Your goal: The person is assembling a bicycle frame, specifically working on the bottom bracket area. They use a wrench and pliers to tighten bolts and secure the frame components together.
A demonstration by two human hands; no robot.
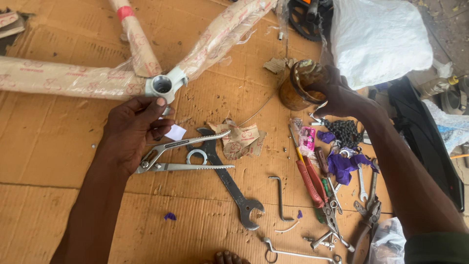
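- The paper-wrapped bicycle frame [73, 78] lies on the brown cardboard sheet [58, 161]. Its bare grey metal shell [163, 85], a short open tube, sits where the three wrapped tubes meet.
- The left hand [132, 132] has its thumb tip touching the lower rim of this shell; the fingers are curled loosely and grip nothing that I can see.
- The right hand [337, 93] has its fingers dipped inside a round brown greasy tin [298, 85].
- Silver slip-joint pliers [181, 154] and a dark open-end wrench [229, 183] lie just beside the left hand.
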